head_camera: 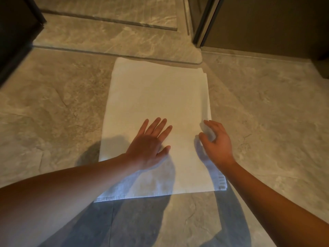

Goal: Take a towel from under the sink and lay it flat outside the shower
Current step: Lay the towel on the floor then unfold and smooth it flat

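A: Entry one: towel point(156, 97). Location?

B: On the floor point(53, 104), far edge up against the raised threshold point(115, 38), near edge toward the wearer of the camera. White, rectangular, with stacked layers visible along the right side. Judged folded rather than fully opened out.

A: Entry two: left hand point(149, 139).

B: Palm down on the near middle of the towel. Fingers point(156, 123) straight and spread apart, pressing on the cloth, gripping nothing.

A: Entry three: right hand point(217, 139).

B: At the towel's right edge. Fingers point(209, 123) loosely curled and apart, clamped on nothing visible. Contact with the cloth: cannot tell.

A: Hazards, itemised.

B: One: slippage. Smooth-looking floor, flat palm on top; with any sideways push, likely to skate and end up skewed against the threshold.
Two: rucking. Top layer liable to drag separately from those beneath, raising a ridge under the left palm.
Three: turned corner. Probable if the right edge gets lifted or flicked by those curled fingers.
Four: far edge riding up onto the threshold if shoved forward, so no longer flat.
Five: stacked layers at the right side left uneven, giving a lumpy edge.

A: Surroundings?

B: Dark cabinet point(16, 32) at left, door frame point(204, 24) at upper right, both apart from the cloth.
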Motion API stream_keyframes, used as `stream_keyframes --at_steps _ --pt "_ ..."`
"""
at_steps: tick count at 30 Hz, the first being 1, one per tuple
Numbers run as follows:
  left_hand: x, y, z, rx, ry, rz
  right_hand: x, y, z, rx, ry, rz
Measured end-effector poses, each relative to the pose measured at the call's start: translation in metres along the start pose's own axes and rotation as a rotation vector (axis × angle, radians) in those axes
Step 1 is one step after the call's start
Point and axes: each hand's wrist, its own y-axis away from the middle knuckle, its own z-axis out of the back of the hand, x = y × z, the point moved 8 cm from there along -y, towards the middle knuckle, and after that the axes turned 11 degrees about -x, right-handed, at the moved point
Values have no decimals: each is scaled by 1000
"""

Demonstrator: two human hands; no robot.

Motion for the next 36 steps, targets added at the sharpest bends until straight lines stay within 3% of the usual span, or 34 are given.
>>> stream_keyframes --at_steps 4,11,16,18,22,24,27,33,36 --pt "-1 0 2 -8 -7 1 10 -1 -8 36 -110 -31" --pt "1 1 0 2 15 5 2 -19 -6 72 10 38" --pt "4 0 4 -72 90 19 8 -21 -4 54 -45 12" --pt "14 -5 8 -128 260 149 19 -19 -10 63 -83 28" --pt "43 -7 20 -325 703 586 53 -12 -28 85 -175 56" --pt "50 -5 32 -413 807 708 75 -5 -42 112 -201 92" --pt "56 -3 53 -450 736 681 100 5 -67 156 -243 122" --pt "80 8 52 -304 777 814 122 17 -118 294 -319 67" --pt "83 12 50 -283 746 747 119 15 -124 323 -364 17"
